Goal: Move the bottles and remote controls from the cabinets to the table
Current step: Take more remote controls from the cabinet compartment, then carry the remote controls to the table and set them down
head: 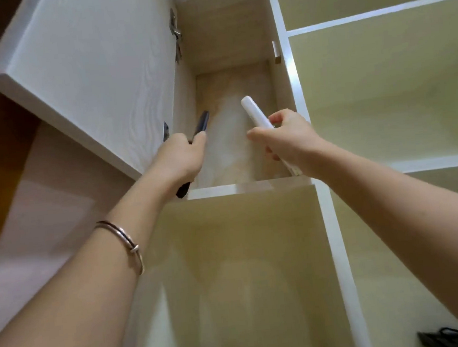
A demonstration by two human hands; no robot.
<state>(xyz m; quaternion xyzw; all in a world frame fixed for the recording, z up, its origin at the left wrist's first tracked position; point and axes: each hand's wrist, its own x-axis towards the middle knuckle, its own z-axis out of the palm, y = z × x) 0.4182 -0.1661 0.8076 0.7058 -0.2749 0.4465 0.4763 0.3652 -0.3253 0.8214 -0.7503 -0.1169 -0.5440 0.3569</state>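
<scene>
Both arms reach up into an open upper cabinet (225,33). My left hand (181,157) grips a dark remote control (202,124); its top end sticks up past my fingers and its bottom end shows below my wrist. My right hand (288,136) holds a long white remote control (255,113), tilted with its top end toward the left. Both remotes are just above the cabinet's front shelf edge (237,188). No bottle is visible.
The cabinet door (86,66) stands swung open at the left, close to my left hand. Open shelf compartments (382,88) lie to the right and below. A dark object (445,338) lies in the bottom right corner. A bangle circles my left wrist.
</scene>
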